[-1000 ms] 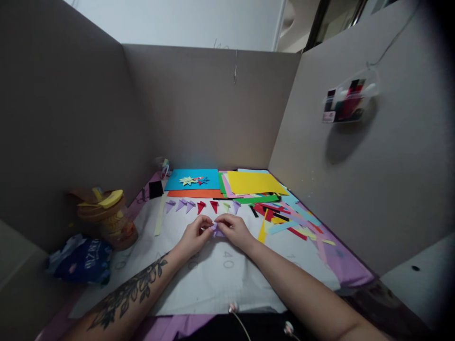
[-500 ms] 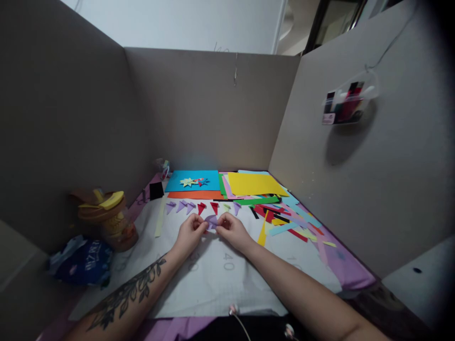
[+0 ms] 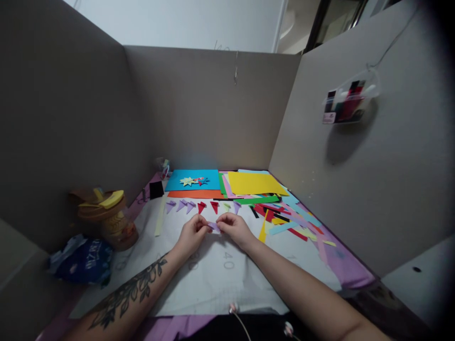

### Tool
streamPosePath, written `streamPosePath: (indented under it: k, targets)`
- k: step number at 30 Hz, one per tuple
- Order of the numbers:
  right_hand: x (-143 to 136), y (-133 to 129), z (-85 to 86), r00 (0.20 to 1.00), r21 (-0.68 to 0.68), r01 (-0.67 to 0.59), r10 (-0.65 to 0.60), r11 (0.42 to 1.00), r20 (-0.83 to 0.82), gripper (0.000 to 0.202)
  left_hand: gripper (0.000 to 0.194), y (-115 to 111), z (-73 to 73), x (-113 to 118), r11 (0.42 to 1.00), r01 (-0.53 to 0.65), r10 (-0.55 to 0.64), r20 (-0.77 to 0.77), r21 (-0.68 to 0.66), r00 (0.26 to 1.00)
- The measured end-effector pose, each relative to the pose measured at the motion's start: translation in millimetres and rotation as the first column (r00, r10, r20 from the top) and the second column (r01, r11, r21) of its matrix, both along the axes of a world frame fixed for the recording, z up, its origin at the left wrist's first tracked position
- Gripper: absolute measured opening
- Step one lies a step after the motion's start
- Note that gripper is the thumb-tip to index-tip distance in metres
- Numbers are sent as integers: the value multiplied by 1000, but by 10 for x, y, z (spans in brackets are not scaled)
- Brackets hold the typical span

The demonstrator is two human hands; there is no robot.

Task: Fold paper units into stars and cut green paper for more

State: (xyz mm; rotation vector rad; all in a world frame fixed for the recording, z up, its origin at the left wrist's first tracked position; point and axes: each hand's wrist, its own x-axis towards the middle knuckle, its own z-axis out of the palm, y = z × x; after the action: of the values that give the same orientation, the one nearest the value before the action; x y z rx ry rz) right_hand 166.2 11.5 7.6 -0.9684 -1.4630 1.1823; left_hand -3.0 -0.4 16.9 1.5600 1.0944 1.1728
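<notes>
A small piece of purple paper (image 3: 213,227) is pinched between both hands above the white sheet (image 3: 209,284). My left hand (image 3: 194,233) is closed on its left end, and my right hand (image 3: 235,229) grips the right end with thumb and fingers. The fingers cover much of the paper, so its exact folds are hidden. Just beyond the hands runs a row of small folded paper pieces: several purple ones (image 3: 181,205), two red ones (image 3: 201,207) and a pale green one (image 3: 226,207).
Loose coloured paper strips (image 3: 280,220) are heaped at the right. Behind lie a yellow sheet (image 3: 256,183) and a blue sheet (image 3: 174,181) carrying folded paper stars (image 3: 187,181). A brown cup (image 3: 119,227) and blue packet (image 3: 83,260) stand left. Grey panels (image 3: 213,109) enclose the table.
The purple paper, wider and raised between my hands before, now shows as a narrower, flatter strip. Both hands have shifted only slightly.
</notes>
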Motion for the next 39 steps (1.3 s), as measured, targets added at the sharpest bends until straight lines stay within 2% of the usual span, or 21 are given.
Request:
streamPosePath:
  k: [4,7,10,13,21,28,34,39]
  targets:
    - [46,-18,32,983,124,-2,-21,992,181,9,3,-14,-15,-25,995,37,-27,-108,91,994]
    - [80,-37,67,951,257,-35,-48,966,306,10,3,-25,-19,-45,989,47,-18,-203,139,979]
    - [105,-48,81,930,374,-90,-57,923,364,13,4,-32,-32,-59,982,74,-21,-286,176,958]
    - [120,-46,69,918,429,-143,-43,892,395,15,6,-34,-52,-67,970,101,-15,-364,219,931]
    - [129,-28,6,893,501,-207,-47,840,447,14,8,-33,-80,-78,957,141,-18,-431,255,902]
    - [116,-31,18,886,509,-218,-50,833,462,14,6,-50,-67,-67,959,143,-27,-426,245,905]
    - [147,-40,56,883,505,-215,-54,836,466,13,19,-77,22,-51,968,167,-90,-364,186,927]
    - [132,-66,79,904,516,-192,-55,835,425,12,18,-48,3,-50,982,141,-100,-286,127,953]
